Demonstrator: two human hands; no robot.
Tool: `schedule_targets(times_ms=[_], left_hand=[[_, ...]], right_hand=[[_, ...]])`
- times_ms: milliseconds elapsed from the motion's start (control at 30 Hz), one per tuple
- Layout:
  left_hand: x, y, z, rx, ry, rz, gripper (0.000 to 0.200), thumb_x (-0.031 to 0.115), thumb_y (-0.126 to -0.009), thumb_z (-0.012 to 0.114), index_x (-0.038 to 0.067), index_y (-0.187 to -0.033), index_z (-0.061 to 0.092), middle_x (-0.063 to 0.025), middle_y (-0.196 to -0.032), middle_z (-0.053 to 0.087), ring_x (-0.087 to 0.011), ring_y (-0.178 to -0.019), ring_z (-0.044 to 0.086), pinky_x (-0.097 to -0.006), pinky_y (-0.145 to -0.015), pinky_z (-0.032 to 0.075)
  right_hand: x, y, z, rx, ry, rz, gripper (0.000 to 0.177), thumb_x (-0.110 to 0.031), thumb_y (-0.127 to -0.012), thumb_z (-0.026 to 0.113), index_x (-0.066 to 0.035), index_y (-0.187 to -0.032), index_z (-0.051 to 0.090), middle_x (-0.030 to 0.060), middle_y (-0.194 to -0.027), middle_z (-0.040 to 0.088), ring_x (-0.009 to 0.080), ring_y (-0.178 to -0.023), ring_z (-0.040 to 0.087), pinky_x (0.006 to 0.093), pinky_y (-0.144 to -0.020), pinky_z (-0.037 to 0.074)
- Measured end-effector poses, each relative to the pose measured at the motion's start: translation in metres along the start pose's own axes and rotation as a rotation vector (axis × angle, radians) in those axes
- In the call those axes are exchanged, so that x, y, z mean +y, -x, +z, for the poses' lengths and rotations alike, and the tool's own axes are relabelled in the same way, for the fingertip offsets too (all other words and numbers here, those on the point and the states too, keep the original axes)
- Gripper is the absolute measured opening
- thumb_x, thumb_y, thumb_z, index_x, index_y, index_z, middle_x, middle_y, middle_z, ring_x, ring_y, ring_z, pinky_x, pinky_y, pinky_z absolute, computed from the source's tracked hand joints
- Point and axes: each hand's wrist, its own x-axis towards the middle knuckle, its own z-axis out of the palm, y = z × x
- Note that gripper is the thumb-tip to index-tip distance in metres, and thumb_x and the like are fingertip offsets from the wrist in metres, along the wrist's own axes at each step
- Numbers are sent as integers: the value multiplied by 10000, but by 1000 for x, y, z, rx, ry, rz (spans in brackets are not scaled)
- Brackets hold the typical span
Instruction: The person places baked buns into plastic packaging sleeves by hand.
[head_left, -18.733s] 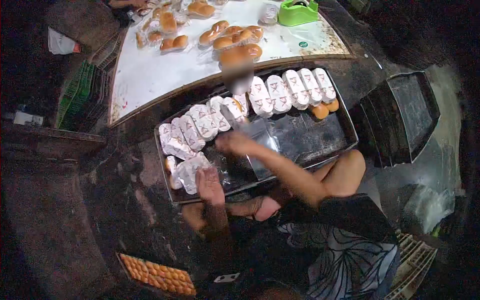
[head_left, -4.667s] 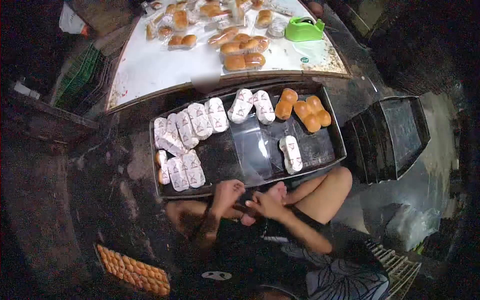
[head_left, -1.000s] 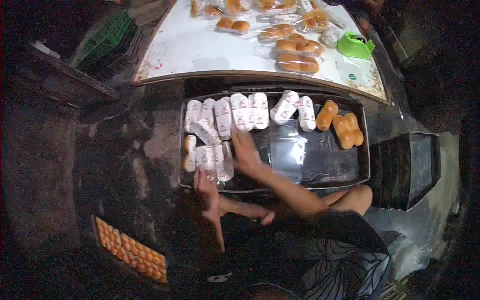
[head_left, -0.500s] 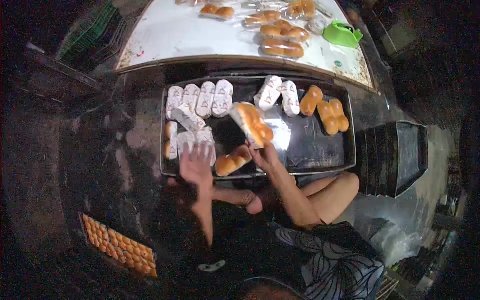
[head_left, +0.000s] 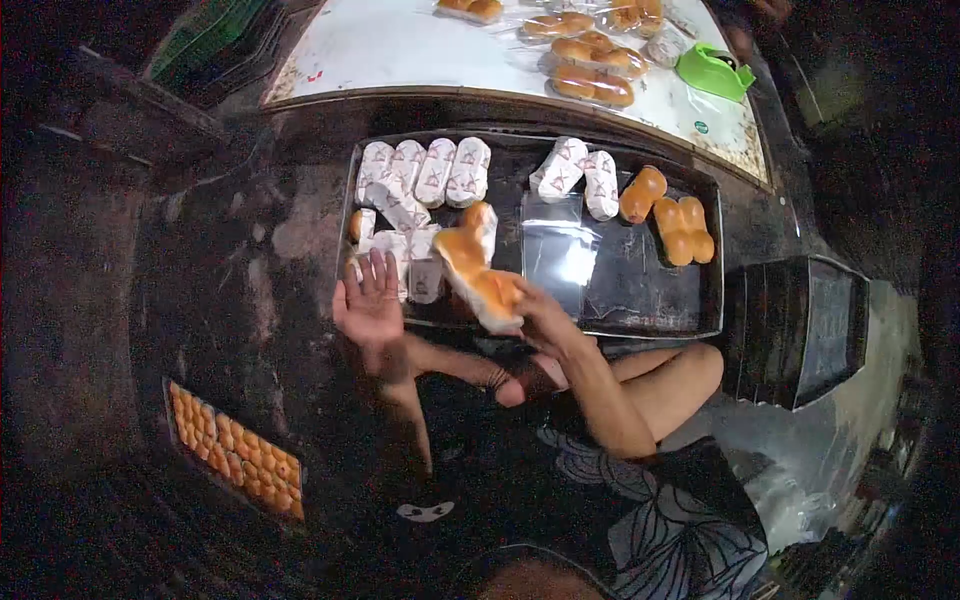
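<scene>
My right hand [head_left: 545,318] holds a bun in a white paper liner [head_left: 473,270] above the near edge of the dark metal tray [head_left: 650,290]. My left hand [head_left: 369,305] is raised palm up, fingers spread, empty, over the tray's left near corner. Several paper-wrapped buns [head_left: 425,175] lie in rows at the tray's left and back. Three bare golden buns [head_left: 672,218] sit at the back right. A stack of clear plastic bags [head_left: 558,252] lies in the tray's middle.
A white table [head_left: 400,50] behind the tray carries bagged buns [head_left: 590,70] and a green tape dispenser [head_left: 712,72]. A dark crate [head_left: 800,330] stands at the right. An orange grid-like panel [head_left: 235,455] lies at lower left. My bare knee [head_left: 680,375] is below the tray.
My right hand has drawn the paper-lined bun nearer and lower. The second bun near the tray's front edge is no longer seen. My left hand turned palm up and moved slightly left.
</scene>
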Motion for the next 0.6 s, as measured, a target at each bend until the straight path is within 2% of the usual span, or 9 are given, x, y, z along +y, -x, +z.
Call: schedule_targets(times_ms=[67, 133, 200, 233, 267, 333, 367, 533, 600], left_hand=[[-4, 9, 6, 13, 2, 56, 383, 203, -774, 471, -77, -1034, 444, -230, -1098, 470, -400, -1100, 399, -549, -980, 249], [-22, 24, 9, -100, -98, -1, 365, 241, -819, 406, -6, -1080, 467, -212, -1119, 448, -377, -1051, 450, -527, -935, 325], [-47, 39, 19, -246, -412, 130, 428, 248, -840, 361, 15, -1198, 386, -208, -1213, 385, -371, -1077, 434, -525, -937, 320], [-48, 45, 21, -344, -349, 86, 457, 224, -864, 336, 47, -1281, 275, -203, -1242, 364, -363, -1085, 432, -506, -917, 350], [-52, 52, 25, -348, -343, 72, 457, 224, -864, 336, 47, -1281, 275, -203, -1242, 364, -363, -1085, 432, -506, -917, 350], [-60, 74, 39, -363, -703, 58, 472, 195, -879, 336, 93, -1314, 186, -200, -1235, 369, -350, -1090, 431, -480, -893, 384], [-64, 80, 35, -461, -701, 14, 512, 187, -882, 355, 141, -1331, 114, -201, -1229, 364, -353, -1090, 427, -463, -890, 394], [-60, 71, 25, -624, -662, -31, 593, 226, -856, 394, 179, -1342, 57, -178, -1271, 320, -343, -1147, 371, -492, -950, 324], [-60, 74, 17, -610, -535, -272, 672, 162, -833, 479, 168, -1346, 44, -200, -1234, 343, -357, -1117, 396, -463, -901, 380]], right_hand=[[4, 18, 7, 69, 443, -318, 502, -30, -710, 492, -40, -1203, 402, 82, -1133, 484, 201, -1055, 478, 294, -874, 412], [-11, 29, 34, 197, 608, -302, 544, 16, -666, 490, -35, -1201, 403, 92, -1129, 493, 222, -1060, 469, 298, -907, 371], [-21, 30, 39, 55, 1164, -556, 502, -57, -693, 521, -12, -1181, 414, 132, -1109, 501, 258, -1052, 471, 332, -920, 351], [-18, 34, 42, 52, 1047, -508, 466, -176, -748, 550, -5, -1164, 427, 167, -1084, 505, 291, -1038, 467, 344, -923, 332], [-23, 39, 45, 67, 1054, -511, 466, -176, -748, 550, -5, -1164, 427, 167, -1084, 505, 291, -1038, 467, 344, -923, 332], [-37, 51, 67, 89, 998, -304, 484, -317, -784, 543, -8, -1142, 442, 183, -1027, 535, 300, -965, 506, 348, -855, 379], [-17, 40, 52, 282, 973, -245, 449, -374, -792, 528, -1, -1041, 512, 189, -879, 578, 285, -808, 563, 360, -734, 428], [-19, 42, 61, 385, 1152, -350, 419, -426, -756, 562, -14, -811, 606, 177, -678, 578, 297, -622, 579, 383, -580, 439], [-13, 42, 54, 492, 1076, -335, 428, -443, -734, 581, -23, -807, 611, 182, -693, 580, 308, -649, 585, 387, -580, 444]])
